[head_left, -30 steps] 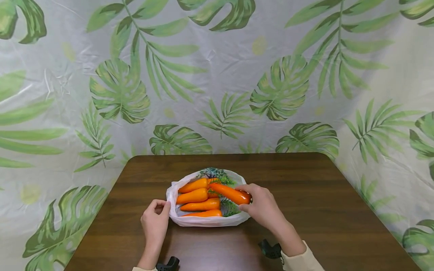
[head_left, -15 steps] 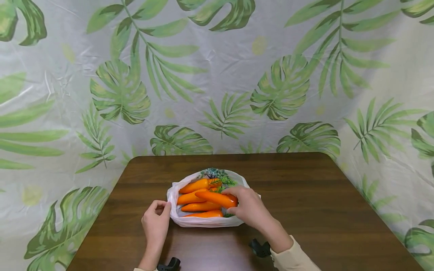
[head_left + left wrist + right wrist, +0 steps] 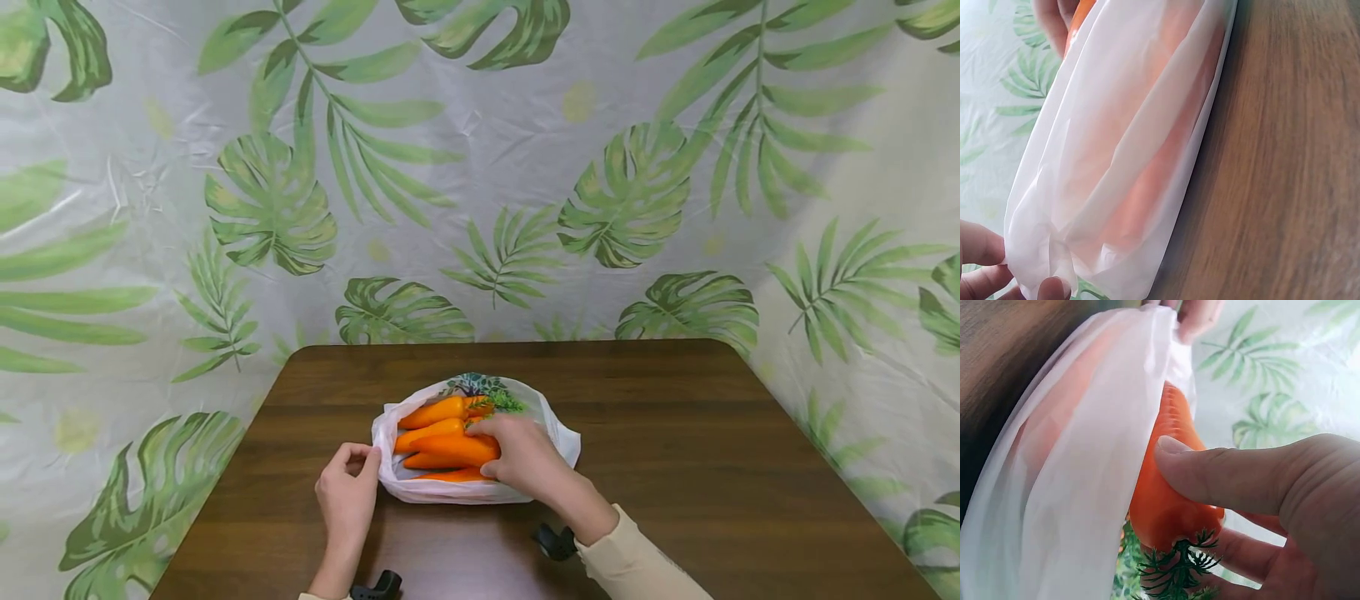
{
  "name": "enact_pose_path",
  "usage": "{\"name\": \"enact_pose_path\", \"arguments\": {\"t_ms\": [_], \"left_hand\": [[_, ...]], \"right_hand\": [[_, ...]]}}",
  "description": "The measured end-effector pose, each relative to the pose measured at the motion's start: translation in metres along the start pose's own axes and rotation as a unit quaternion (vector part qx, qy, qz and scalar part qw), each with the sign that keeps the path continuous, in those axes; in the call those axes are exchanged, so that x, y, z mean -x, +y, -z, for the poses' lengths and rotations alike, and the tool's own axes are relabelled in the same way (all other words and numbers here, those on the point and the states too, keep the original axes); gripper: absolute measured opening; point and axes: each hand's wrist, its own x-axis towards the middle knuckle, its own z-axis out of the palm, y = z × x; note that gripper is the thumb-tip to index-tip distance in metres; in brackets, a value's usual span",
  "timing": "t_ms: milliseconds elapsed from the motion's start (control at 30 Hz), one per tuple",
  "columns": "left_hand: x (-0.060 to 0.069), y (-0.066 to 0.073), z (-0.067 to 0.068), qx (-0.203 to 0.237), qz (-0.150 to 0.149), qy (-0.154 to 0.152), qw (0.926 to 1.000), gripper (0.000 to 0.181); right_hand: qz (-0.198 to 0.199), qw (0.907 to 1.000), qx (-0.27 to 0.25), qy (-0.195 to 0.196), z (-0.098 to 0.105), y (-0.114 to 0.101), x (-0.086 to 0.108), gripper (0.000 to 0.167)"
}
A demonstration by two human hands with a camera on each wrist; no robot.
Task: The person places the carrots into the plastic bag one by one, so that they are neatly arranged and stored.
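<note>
My right hand (image 3: 528, 458) grips an orange carrot (image 3: 1175, 481) near its leafy end, thumb on one side and fingers on the other. That carrot lies over other carrots (image 3: 435, 411) inside a white plastic bag (image 3: 465, 493) whose mouth is spread wide. Dark green leaves (image 3: 1182, 569) hang from the carrot's thick end. With thumb and fingertips, my left hand (image 3: 348, 492) pinches the bag's rim at the left. In the left wrist view the bag's side (image 3: 1116, 144) fills the middle, with orange showing through it. The right hand partly hides the contents.
The bag stands on a dark brown wooden table (image 3: 660, 442). Behind the table hangs a pale sheet (image 3: 517, 167) printed with green leaves. Black straps with camera mounts (image 3: 555, 542) sit at both wrists.
My right hand has moved left from the bag's right rim, bringing the carrot over and down among the others. The left hand keeps its pinch on the rim.
</note>
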Motion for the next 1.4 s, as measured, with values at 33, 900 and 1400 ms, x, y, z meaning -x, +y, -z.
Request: {"name": "enact_pose_path", "arguments": {"t_ms": [33,900,1400], "left_hand": [[0.0,0.0,0.0,0.0,-0.001,0.001,1.0,0.007],[-0.002,-0.002,-0.001,-0.002,0.015,-0.003,0.9999,0.008],[-0.003,-0.003,0.0,0.0,0.01,0.0,0.9999,0.008]], "right_hand": [[0.001,1.0,0.006,-0.004,-0.001,-0.001,-0.002,0.048],[0.048,0.9925,0.097,-0.057,-0.03,-0.034,-0.038,0.029],[0.084,0.9888,0.121,0.02,-0.042,-0.021,-0.033,0.033]]}}
